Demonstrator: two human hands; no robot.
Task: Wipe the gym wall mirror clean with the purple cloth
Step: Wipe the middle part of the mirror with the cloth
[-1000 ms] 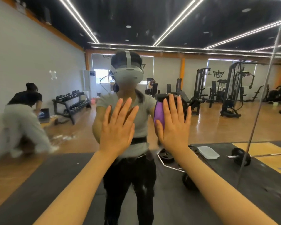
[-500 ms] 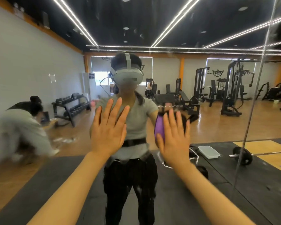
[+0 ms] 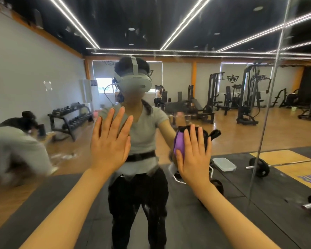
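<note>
Cloth: the purple cloth (image 3: 179, 143) is pinned flat against the glass under the right hand (image 3: 193, 159); only a strip of it shows past the hand's thumb side. It reads as soft and bunched, matte rather than shiny.
Right grip: fingers straight and spread, palm pressing the cloth to the mirror; no pinch, no curl around it.
Left grip: the left hand (image 3: 109, 143) is spread with all 5 digits straight and holds nothing. It appears to lie flat on the glass as a brace, but true contact cannot be told.
Mirror: the wall mirror (image 3: 223, 33) fills the view as hard, glossy panels, with 1 vertical seam (image 3: 269, 97) on the right side.
Done: my judgement is that wiping is under way at chest height in the centre panel; the glass around the hands looks fairly clear.
Left: faint smears and spots show high up against the dark reflected ceiling, and pale streaks low down over the reflected dark trousers (image 3: 138, 203), so upper and lower zones likely need passes. The panel right of the seam cannot be judged.
Reflection: a person in a grey headset (image 3: 135, 83), a dumbbell rack (image 3: 70, 117), black steel weight machines (image 3: 250, 97), a wooden floor and dark rubber mats.
</note>
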